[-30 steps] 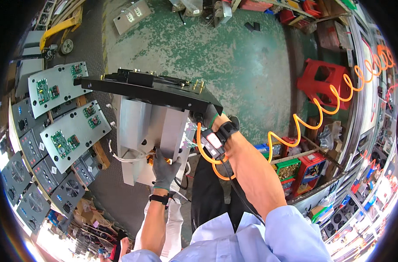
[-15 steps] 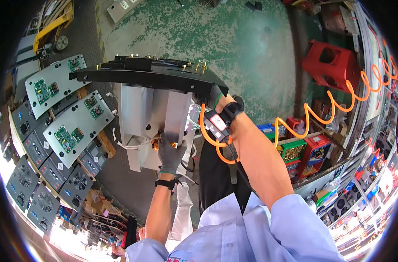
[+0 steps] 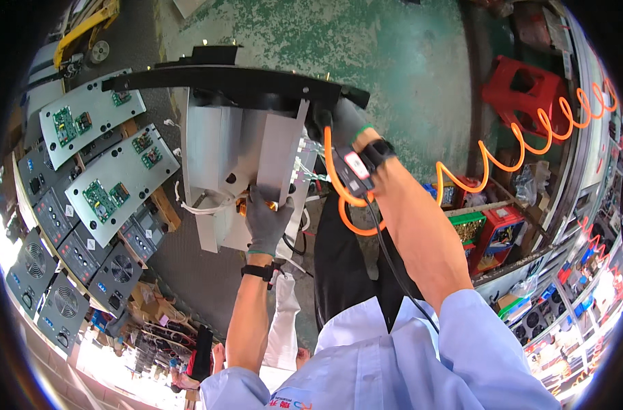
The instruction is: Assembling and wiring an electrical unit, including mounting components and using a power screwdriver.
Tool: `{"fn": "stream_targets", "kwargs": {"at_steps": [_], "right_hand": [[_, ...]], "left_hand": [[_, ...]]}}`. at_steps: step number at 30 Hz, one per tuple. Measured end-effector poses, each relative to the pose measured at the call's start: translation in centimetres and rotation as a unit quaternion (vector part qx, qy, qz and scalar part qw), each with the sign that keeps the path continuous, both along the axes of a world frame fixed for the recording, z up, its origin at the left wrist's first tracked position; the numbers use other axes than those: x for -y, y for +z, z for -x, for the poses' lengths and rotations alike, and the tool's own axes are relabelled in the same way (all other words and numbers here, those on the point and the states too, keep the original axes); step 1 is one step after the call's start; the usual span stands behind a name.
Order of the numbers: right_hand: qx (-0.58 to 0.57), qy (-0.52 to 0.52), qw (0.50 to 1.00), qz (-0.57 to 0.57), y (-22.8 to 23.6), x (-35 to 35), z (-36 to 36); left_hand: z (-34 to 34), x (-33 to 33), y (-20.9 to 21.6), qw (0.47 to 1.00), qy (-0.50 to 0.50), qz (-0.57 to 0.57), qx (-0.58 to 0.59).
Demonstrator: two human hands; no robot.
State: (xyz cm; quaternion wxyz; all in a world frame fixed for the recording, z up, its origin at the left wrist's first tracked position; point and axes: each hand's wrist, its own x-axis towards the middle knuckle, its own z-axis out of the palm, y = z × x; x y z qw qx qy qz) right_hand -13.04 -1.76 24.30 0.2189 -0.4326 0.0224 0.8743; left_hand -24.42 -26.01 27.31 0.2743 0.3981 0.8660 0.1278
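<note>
A grey sheet-metal housing (image 3: pixel 209 154) stands before me, with a long black panel (image 3: pixel 222 82) across its far side. My left hand (image 3: pixel 268 222), grey-gloved, reaches into the housing, its fingers closed over a copper-coloured part (image 3: pixel 242 206) that shows on both sides of them. My right hand (image 3: pixel 352 123), gloved and motion-blurred, is at the panel's right end; its fingers are hidden. Beside it is a black fitting (image 3: pixel 318 117) where an orange coiled hose (image 3: pixel 330 160) ends. A dark box with a label (image 3: pixel 353 169) and black cable lies by my right wrist. White wires (image 3: pixel 301 167) line the housing's right side.
Two metal plates with green circuit boards (image 3: pixel 101 198) rest at left above several grey units with fans (image 3: pixel 36 261). At right are a red stool (image 3: pixel 523 92), parts bins (image 3: pixel 493 236) and the orange hose stretching away. A yellow trolley frame (image 3: pixel 86 31) stands far left.
The black panel has tilted, showing more of its near edge and less of its top. My right hand has moved farther away with its end. My left hand stays at the copper-coloured part.
</note>
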Motion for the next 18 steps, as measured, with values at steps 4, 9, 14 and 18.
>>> {"fn": "stream_targets", "kwargs": {"at_steps": [4, 9, 14, 18], "right_hand": [[0.000, -0.116, 0.985, 0.128, -1.4, -0.3, 0.9], [-0.003, -0.164, 0.966, 0.200, -3.4, -1.1, 1.2], [-0.039, -0.119, 0.986, 0.113, -3.4, -1.7, 0.6], [-0.016, -0.121, 0.988, 0.097, -2.1, -2.6, 0.9]], "left_hand": [[0.1, 0.0, -0.2, 1.000, 0.004, 0.010, 0.000], [0.0, -0.5, -0.2, 0.999, 0.026, -0.007, 0.034], [-0.3, -1.6, -0.1, 1.000, 0.013, -0.018, 0.007], [-0.2, -2.1, -0.2, 0.995, 0.033, -0.002, 0.089]]}}
